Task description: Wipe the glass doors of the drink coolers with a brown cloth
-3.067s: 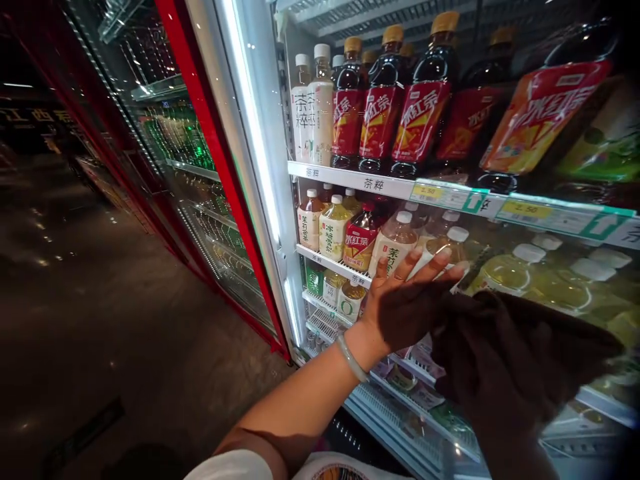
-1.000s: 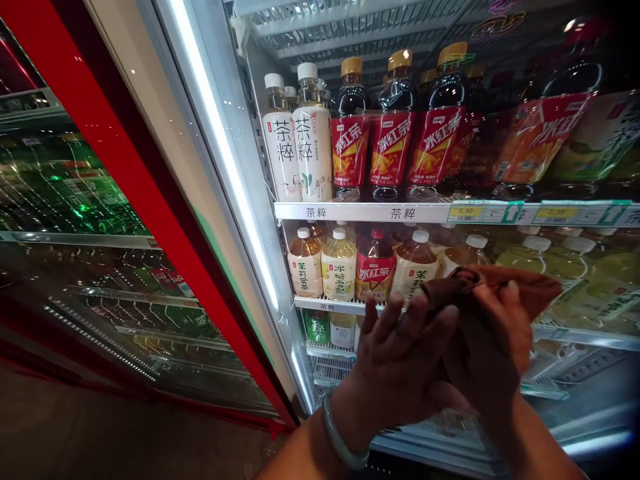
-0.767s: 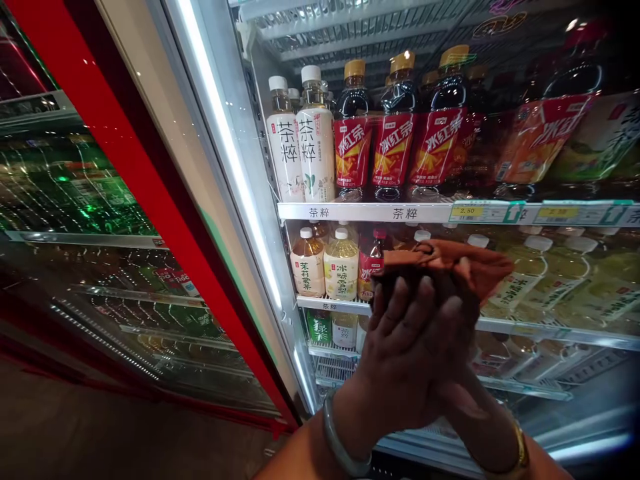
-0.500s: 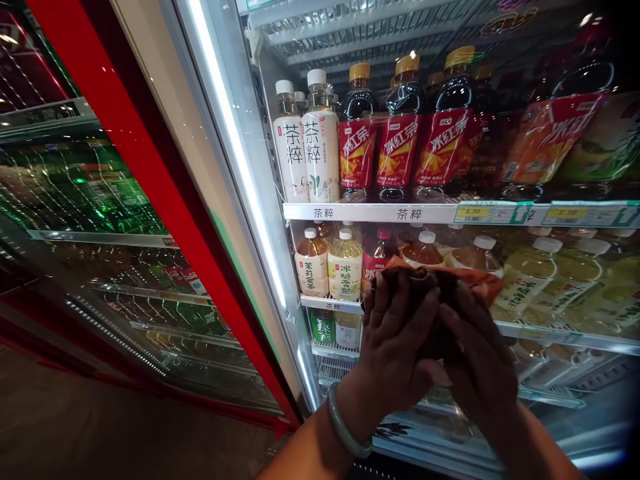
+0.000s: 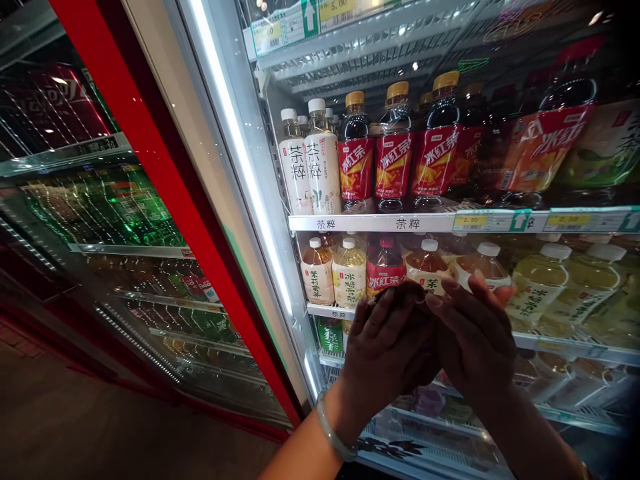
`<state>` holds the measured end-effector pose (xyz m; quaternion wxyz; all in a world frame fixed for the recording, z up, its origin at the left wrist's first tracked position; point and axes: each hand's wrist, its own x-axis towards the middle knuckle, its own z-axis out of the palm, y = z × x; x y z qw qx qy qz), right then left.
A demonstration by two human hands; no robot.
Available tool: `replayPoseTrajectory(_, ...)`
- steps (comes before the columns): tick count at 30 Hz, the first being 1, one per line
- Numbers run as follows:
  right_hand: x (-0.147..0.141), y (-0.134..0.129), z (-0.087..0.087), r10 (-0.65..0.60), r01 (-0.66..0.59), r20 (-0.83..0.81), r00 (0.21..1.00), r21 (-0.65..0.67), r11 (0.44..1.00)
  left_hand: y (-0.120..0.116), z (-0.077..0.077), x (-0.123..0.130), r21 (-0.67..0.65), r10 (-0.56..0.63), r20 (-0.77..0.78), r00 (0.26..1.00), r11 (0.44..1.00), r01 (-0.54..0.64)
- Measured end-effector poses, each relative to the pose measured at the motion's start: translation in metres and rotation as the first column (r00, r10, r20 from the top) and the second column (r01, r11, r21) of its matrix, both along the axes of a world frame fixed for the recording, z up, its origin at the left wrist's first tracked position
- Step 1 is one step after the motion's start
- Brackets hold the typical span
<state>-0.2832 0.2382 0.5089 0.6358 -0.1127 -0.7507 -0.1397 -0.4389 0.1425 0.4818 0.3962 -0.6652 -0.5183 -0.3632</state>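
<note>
My left hand (image 5: 380, 353) and my right hand (image 5: 477, 340) are side by side in front of the glass of a drinks fridge. Between them is a bunched dark brown cloth (image 5: 424, 357). The left fingers lie bent over the cloth; the right hand cups its other side, fingers pointing upward. Much of the cloth is hidden under the hands and in shadow. Behind the glass, close to my fingertips, stand a red-labelled tea bottle (image 5: 385, 268) and a white-capped bottle (image 5: 426, 265).
Dark bottles with red labels (image 5: 393, 163) and white-labelled bottles (image 5: 323, 170) line the upper shelf (image 5: 367, 223). Pale yellow drinks (image 5: 543, 283) stand at lower right. A bright light strip (image 5: 240, 147) runs down the fridge's left side, beside a red frame (image 5: 165, 173) and another fridge.
The shelves sit lower in the view as the camera tilts up. My hands have drawn the cloth closer together, and its orange-lit edge at the right no longer shows.
</note>
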Motion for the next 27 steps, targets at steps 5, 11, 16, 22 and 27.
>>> replayPoseTrajectory(5, -0.012, -0.004, 0.003, -0.063, 0.063, 0.010, 0.998, 0.037, 0.997, -0.027, 0.025, -0.022, -0.027, 0.205, 0.095, 0.974, 0.979, -0.203)
replayPoseTrajectory(11, -0.018, -0.008, 0.005, -0.162, 0.159, 0.092, 0.982, 0.046, 0.986, -0.008, 0.000, 0.007, 0.091, 0.116, 0.149, 0.982, 0.987, -0.130)
replayPoseTrajectory(16, -0.016, -0.007, 0.007, -0.157, 0.152, 0.103, 0.982, 0.049, 0.987, 0.005, -0.012, -0.009, 0.124, 0.050, 0.106, 0.993, 0.990, -0.063)
replayPoseTrajectory(22, -0.017, -0.006, 0.005, -0.215, 0.209, 0.111, 0.970, 0.063, 0.976, -0.007, 0.026, -0.038, 0.202, 0.177, 0.212, 0.961, 0.954, -0.220)
replayPoseTrajectory(27, -0.017, -0.006, 0.002, -0.179, 0.174, 0.104, 0.978, 0.058, 0.983, 0.002, 0.008, -0.005, 0.149, 0.021, 0.168, 0.986, 0.988, -0.046)
